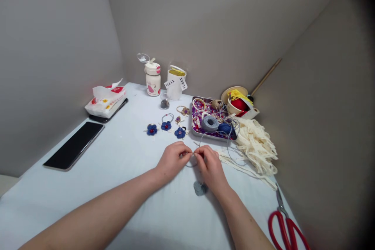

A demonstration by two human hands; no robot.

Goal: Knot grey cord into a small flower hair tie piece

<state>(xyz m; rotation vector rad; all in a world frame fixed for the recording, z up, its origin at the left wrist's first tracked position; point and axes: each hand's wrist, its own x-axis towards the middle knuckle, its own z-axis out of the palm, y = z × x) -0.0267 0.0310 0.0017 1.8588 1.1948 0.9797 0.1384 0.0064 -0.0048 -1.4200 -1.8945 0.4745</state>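
A thin grey cord (190,165) forms a small loop between a person's hands, pinched at the top by the fingertips of the left hand (172,161) and the right hand (210,166), which nearly touch, wrists angled inward, above a pale cloth-covered surface (123,187). A grey tuft (200,188) lies just below the hands. Ahead of them sits a metal tray (194,125) of beads, holding a grey cord spool (209,123). Blue flower ornaments (165,125) lie left of the tray, cream lace (256,144) right of it, and red-handled scissors (285,228) farther toward the near right.
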